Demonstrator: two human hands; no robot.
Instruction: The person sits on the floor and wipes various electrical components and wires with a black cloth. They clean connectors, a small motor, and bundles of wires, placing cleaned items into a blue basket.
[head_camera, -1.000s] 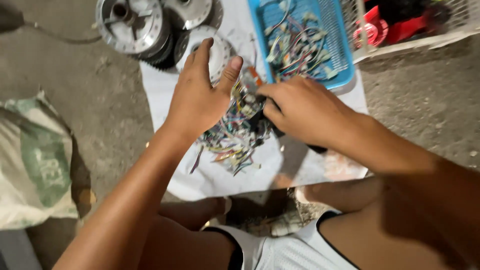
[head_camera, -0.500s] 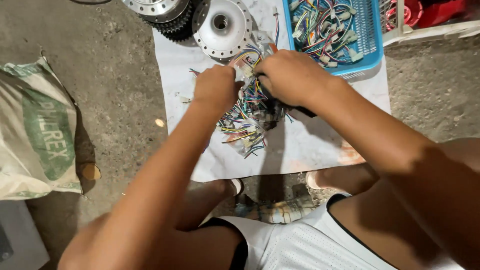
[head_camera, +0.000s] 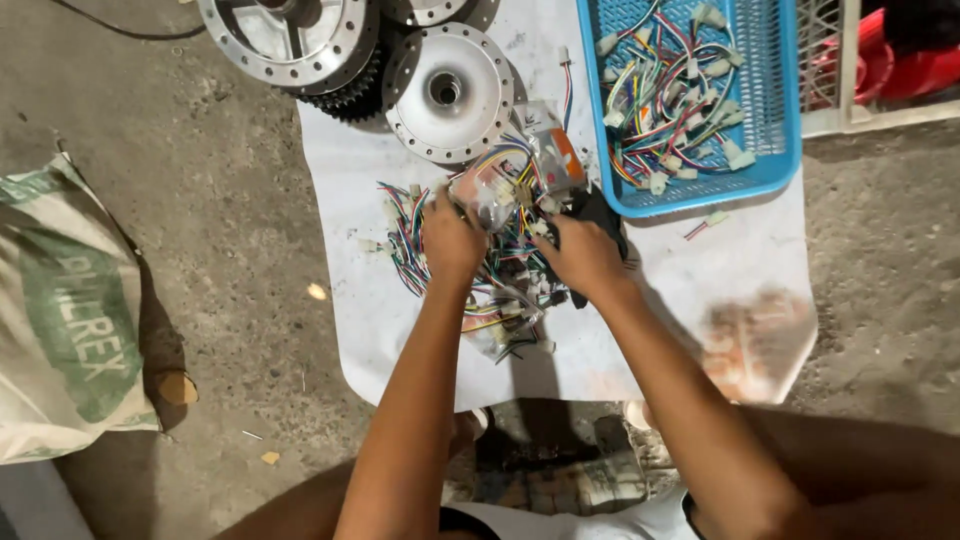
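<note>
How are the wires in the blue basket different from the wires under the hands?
The wires in the blue basket sit inside the blue basket, untouched; the wire pile lies loose on the white sheet, with the left hand and right hand on it. Both are colourful, with white plugs.

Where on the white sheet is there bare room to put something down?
The white sheet is bare at its right, below the blue basket, and along its near edge. It is crowded in the middle, where both hands dig in the wire pile, and at the top by the metal hubs.
</note>
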